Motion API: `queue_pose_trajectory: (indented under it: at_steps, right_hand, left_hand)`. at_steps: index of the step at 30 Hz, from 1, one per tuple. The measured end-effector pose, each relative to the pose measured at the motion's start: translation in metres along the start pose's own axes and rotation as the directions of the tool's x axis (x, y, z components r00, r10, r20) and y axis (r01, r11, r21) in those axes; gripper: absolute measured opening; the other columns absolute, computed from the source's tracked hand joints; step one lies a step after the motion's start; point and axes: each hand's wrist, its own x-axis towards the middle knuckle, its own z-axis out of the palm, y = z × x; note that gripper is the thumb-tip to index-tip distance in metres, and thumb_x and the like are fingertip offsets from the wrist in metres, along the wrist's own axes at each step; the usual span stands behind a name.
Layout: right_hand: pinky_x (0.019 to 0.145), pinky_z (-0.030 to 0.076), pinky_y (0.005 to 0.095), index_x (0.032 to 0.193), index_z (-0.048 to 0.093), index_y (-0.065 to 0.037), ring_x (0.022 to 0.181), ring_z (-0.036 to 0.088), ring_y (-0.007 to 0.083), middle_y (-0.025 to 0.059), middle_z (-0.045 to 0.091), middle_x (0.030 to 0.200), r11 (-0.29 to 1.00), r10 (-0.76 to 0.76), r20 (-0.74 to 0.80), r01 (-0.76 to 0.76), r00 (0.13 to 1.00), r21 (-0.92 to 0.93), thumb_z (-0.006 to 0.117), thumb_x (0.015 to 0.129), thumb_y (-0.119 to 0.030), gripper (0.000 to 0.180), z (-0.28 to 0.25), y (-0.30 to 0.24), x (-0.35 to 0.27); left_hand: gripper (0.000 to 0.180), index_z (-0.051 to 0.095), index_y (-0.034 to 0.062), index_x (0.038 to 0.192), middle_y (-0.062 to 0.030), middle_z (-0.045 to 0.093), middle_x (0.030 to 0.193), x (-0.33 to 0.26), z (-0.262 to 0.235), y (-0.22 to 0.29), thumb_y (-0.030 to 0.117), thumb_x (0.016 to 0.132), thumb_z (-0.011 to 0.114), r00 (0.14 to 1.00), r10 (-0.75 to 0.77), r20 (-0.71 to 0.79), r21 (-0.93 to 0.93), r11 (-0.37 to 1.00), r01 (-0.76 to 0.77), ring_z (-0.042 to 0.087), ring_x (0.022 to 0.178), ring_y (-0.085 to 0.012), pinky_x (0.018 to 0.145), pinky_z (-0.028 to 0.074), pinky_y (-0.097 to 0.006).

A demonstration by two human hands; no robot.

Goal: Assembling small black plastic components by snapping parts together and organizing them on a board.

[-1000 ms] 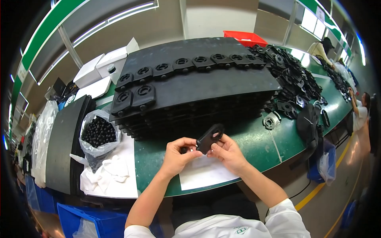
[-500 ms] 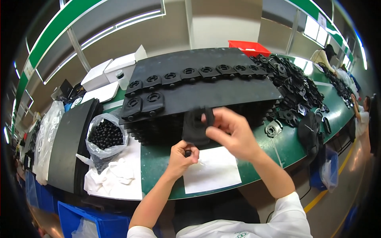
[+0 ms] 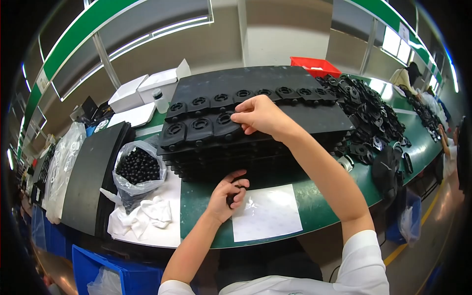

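Observation:
My right hand (image 3: 261, 117) pinches the right edge of a flat black plastic part (image 3: 224, 129) with a round ringed opening. That part rests at the right end of the near row, on the top sheet of a stack of black boards (image 3: 295, 120). Two like parts (image 3: 200, 129) sit to its left, and a longer row of them (image 3: 244, 97) runs behind. Lower down, my left hand (image 3: 225, 196) is half curled above the table, in front of the stack. Its fingers close around small black knobs (image 3: 230, 198), partly hidden in the palm.
A clear bag of round black knobs (image 3: 139, 166) stands at the left, beside white cloths (image 3: 147, 216). White paper (image 3: 267, 214) lies before me on the green table (image 3: 204, 236). Right of the stack is a heap of black parts (image 3: 368, 110); a red bin (image 3: 314, 66) is behind.
My right hand has carried the black part from above the white paper up and forward onto the board, at the end of the near row. My left hand stays low, its fingers slightly looser.

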Motion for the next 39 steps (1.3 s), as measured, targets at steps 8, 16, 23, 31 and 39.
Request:
queue_pose_trajectory:
  at_steps: [8, 16, 23, 31, 39]
  right_hand:
    - [0.062, 0.050, 0.0228, 0.101, 0.061, -0.004, 0.081, 0.058, 0.0115, 0.0078, 0.057, 0.100, 0.800, -0.599, -0.391, 0.531, 0.698, -0.278, 0.060, 0.079, 0.000, 0.023, -0.024, 0.015, -0.083]
    - [0.069, 0.044, 0.0251, 0.093, 0.059, -0.002, 0.080, 0.056, 0.0191, 0.0077, 0.060, 0.093, 0.761, -0.543, -0.651, -0.017, 0.531, -0.648, 0.054, 0.080, 0.005, 0.016, -0.105, 0.128, -0.182]
    - [0.080, 0.041, 0.0405, 0.099, 0.060, -0.004, 0.096, 0.049, 0.0307, 0.0094, 0.057, 0.100, 0.452, -0.380, -0.340, -0.148, 0.860, -0.880, 0.060, 0.071, 0.002, 0.028, -0.096, 0.171, -0.226]
    - [0.081, 0.044, 0.0360, 0.104, 0.058, -0.002, 0.092, 0.049, 0.0290, 0.0105, 0.058, 0.099, 0.641, -0.259, -0.223, -0.005, 0.940, -0.767, 0.060, 0.069, 0.008, 0.036, -0.083, 0.121, -0.214]
    - [0.084, 0.045, 0.0361, 0.104, 0.059, -0.002, 0.098, 0.049, 0.0285, 0.0106, 0.057, 0.102, 0.493, 0.031, -0.105, -0.107, 0.994, -0.863, 0.061, 0.066, 0.010, 0.040, -0.085, 0.104, -0.206]
  left_hand:
    - [0.028, 0.045, 0.0064, 0.116, -0.0058, 0.056, 0.085, 0.001, 0.002, -0.003, 0.021, 0.092, 0.046, 1.000, 0.004, -0.021, 0.013, 1.000, -0.004, 0.037, 0.051, -0.0071, 0.039, 0.026, -0.018]
    - [0.031, 0.056, 0.0092, 0.086, 0.0042, 0.035, 0.056, 0.001, -0.004, -0.008, 0.040, 0.082, 0.060, 0.997, 0.059, 0.045, -0.015, 0.998, -0.058, 0.028, 0.047, -0.0044, 0.040, 0.022, -0.017]
    - [0.025, 0.058, 0.0070, 0.098, 0.0036, 0.039, 0.062, 0.001, 0.005, -0.006, 0.030, 0.088, 0.056, 0.997, 0.069, 0.017, 0.018, 0.997, -0.069, 0.030, 0.048, -0.0044, 0.040, 0.023, -0.017]
    - [0.022, 0.050, 0.0095, 0.107, -0.0004, 0.051, 0.080, -0.001, 0.008, -0.003, 0.010, 0.085, 0.055, 0.999, 0.045, 0.010, -0.017, 0.999, -0.045, 0.034, 0.048, -0.0042, 0.040, 0.026, -0.016]
    - [0.017, 0.056, 0.0073, 0.100, -0.0041, 0.060, 0.090, 0.003, 0.004, -0.004, 0.006, 0.083, 0.058, 0.996, 0.082, 0.045, 0.021, 0.996, -0.083, 0.034, 0.048, -0.0030, 0.039, 0.025, -0.015]
